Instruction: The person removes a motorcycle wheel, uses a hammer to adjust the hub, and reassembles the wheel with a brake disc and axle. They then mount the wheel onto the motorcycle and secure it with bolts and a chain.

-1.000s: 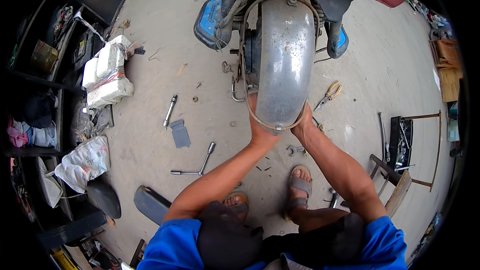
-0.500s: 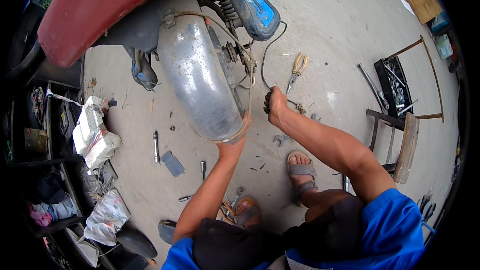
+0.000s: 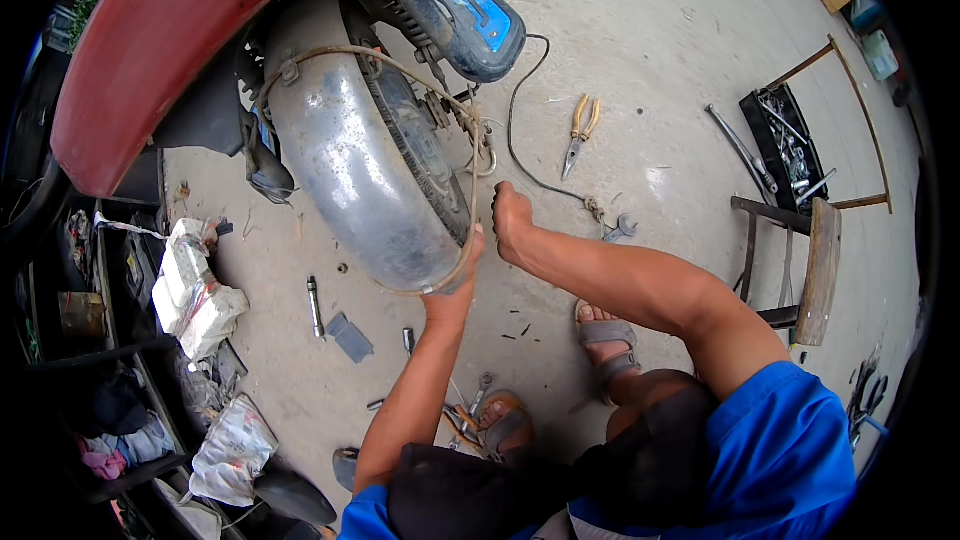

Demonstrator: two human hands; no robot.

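A worn silver metal mudguard (image 3: 360, 175) curves over the dark tyre (image 3: 430, 155) of a red scooter (image 3: 170, 60). My left hand (image 3: 452, 290) grips its lower end from below, the thumb along the right edge and the other fingers mostly hidden. A thin tan cord or tube (image 3: 473, 165) loops across the mudguard and runs down to this hand. Just right of the wheel is my right hand (image 3: 513, 223), fingers curled in; whatever they hold, if anything, is hidden. Near it a black cable (image 3: 512, 120) lies on the floor, leading to the blue-and-black footrest part (image 3: 485, 25).
Yellow-handled pliers (image 3: 576, 140) and a wrench (image 3: 620, 228) lie right of the wheel. A black toolbox (image 3: 790, 145) and a wooden stool (image 3: 820, 270) stand further right. At left are a socket tool (image 3: 315, 305), white foam (image 3: 195, 285) and a cluttered shelf (image 3: 100, 350).
The mudguard and scooter have shifted left in view, showing more of the tyre's tread. My right hand has moved left, away from the black cable; my left hand keeps its grip.
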